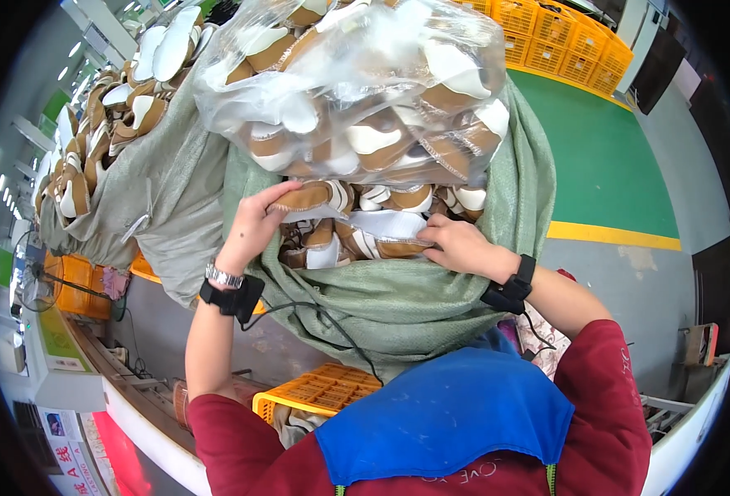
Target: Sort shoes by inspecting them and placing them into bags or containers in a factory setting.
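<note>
Down in the mouth of a green sack (373, 302), going by the head view: both hands in among loose brown-and-white shoe uppers. Left hand (252, 227) nearly closed at the left side of the opening, thumb and fingers pinching the brown end of an upper (303, 198). Right hand (464, 246) on the other side, fingers curled in, thumb and fingertips gripping the right end of a white-lined piece (385, 224). Can't tell whether to count that as one upper stretched between the hands or two lying together.

Right above, on the far part of the sack, a fat clear plastic bag (356, 107) stuffed with more of the same. Off to the left, a greyish sack (175, 182), also heaped high.

On the wrists, black bands (515, 288), plus a metal watch (223, 275) on the left one. Blue apron (456, 413) over maroon sleeves (233, 442). Near the apron, a yellow crate (319, 388) with pale cloth in it. Up top right, stacked yellow crates (555, 50) beside a green floor (584, 157).
</note>
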{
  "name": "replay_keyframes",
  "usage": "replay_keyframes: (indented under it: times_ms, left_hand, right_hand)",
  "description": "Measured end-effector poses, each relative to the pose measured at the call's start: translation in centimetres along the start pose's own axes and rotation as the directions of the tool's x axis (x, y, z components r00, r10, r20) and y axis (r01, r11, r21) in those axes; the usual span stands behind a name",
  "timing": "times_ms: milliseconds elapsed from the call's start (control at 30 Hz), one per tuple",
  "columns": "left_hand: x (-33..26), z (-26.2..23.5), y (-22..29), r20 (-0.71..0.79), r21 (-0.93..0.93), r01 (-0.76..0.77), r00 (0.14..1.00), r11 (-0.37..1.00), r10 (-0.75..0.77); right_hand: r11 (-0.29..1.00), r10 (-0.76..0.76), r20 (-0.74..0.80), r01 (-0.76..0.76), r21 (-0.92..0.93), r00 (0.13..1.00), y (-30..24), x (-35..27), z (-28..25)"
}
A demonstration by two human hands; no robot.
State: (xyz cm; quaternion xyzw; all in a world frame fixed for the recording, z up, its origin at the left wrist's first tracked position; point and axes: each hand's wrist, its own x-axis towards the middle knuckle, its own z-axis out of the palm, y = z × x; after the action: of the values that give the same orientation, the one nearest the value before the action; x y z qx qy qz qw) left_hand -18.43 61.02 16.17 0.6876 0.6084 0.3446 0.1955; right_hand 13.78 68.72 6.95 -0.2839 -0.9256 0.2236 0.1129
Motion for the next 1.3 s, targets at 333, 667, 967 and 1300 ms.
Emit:
replay_keyframes:
  times_ms: [333, 667, 967, 1300]
  left_hand:
    - [-4.6, -3.8, 2.9, -0.651, -0.528, -0.096, 0.684, 0.844, -0.33]
    - [-6.9, -1.8, 2.5, -0.601, -0.431, 0.063, 0.724, 0.9, -0.339]
    - [-5.3, -1.0, -0.7, -0.234, -0.711, 0.169, 0.858, 0.683, -0.456]
    - [-7.2, 5.7, 0.2, 0.327, 0.5, 0.088, 0.902, 0.862, -0.282]
  right_hand:
    - [0.954, 0.096, -0.003, -0.091, 0.286, 0.995, -2.7, 0.9, -3.6]
    - [0.039, -0.061, 0.231, -0.229, 0.973, 0.971, -7.1, 2.2, -3.2]
    - [0.271, 0.014, 0.249, -0.244, 0.931, 0.968, -6.5, 1.7, -6.1]
    - [0.909, -0.194, -0.084, 0.211, 0.359, 0.977, -4.7, 6.0, -0.9]
